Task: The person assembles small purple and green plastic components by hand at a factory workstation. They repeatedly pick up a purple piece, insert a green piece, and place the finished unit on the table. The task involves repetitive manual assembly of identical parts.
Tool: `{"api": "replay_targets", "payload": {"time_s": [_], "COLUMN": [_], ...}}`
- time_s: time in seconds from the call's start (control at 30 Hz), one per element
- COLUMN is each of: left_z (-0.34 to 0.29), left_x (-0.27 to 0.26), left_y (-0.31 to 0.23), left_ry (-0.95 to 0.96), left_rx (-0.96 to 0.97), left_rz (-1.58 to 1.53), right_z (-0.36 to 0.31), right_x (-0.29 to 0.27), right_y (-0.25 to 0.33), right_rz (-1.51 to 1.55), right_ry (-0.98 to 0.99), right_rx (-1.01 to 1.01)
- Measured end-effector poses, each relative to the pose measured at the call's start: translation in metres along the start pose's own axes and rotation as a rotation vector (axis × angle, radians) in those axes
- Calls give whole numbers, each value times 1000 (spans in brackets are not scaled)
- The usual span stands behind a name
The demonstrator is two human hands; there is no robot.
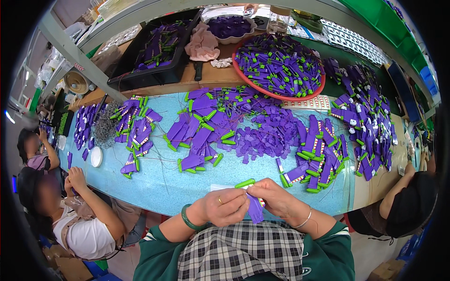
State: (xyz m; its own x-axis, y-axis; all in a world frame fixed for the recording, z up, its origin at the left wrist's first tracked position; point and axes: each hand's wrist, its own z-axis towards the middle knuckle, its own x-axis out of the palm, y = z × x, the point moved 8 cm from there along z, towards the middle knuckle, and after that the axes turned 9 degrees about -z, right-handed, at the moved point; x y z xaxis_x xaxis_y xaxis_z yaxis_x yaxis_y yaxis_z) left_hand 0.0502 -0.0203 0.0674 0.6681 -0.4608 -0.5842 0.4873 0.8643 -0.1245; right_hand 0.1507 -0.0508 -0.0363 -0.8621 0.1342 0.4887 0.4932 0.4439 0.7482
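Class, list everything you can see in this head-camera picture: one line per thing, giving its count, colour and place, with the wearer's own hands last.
Purple tags with green caps: too many to count, in heaps across the table
Table: one, light blue, across the middle
Round basin: one, red rim, full of purple tags, far centre
Black tray: one, holding purple tags, far left
White bowl: one, holding purple pieces, far centre
Pink cloth: one, beside the black tray
White disc: one, left end of table
Co-workers: two at left, one at right
Checked apron: one, black and white, bottom centre
Left hand: green bangle and ring, pinching a purple tag
Right hand: thin bracelet, holding the same purple tag
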Motion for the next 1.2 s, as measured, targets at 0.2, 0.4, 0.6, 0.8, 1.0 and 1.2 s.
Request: {"api": "replay_targets", "payload": {"time_s": [0.2,0.4,0.6,0.8,1.0,1.2], "left_z": [-1,-44,-49,-41,-26,36], "left_x": [3,37,68,80,107,122], "left_y": [14,60,66,62,62,85], "left_ry": [10,-225,-199,-44,-52,429], "left_rx": [-146,-1128,-1448,-1473,-1514,-578], "left_rz": [-24,-731,-1289,-1253,-1332,-182], "right_z": [-31,-37,-31,-31,-40,-87], "right_x": [1,-52,-48,-55,-65,-109], "right_y": [-11,41,30,18,21,67], "right_rz": [-74,-603,-369,-416,-164,121], "right_ry": [257,-401,-178,-139,-339,-716], "right_rx": [-16,-552,-305,-252,-388,-814]}}
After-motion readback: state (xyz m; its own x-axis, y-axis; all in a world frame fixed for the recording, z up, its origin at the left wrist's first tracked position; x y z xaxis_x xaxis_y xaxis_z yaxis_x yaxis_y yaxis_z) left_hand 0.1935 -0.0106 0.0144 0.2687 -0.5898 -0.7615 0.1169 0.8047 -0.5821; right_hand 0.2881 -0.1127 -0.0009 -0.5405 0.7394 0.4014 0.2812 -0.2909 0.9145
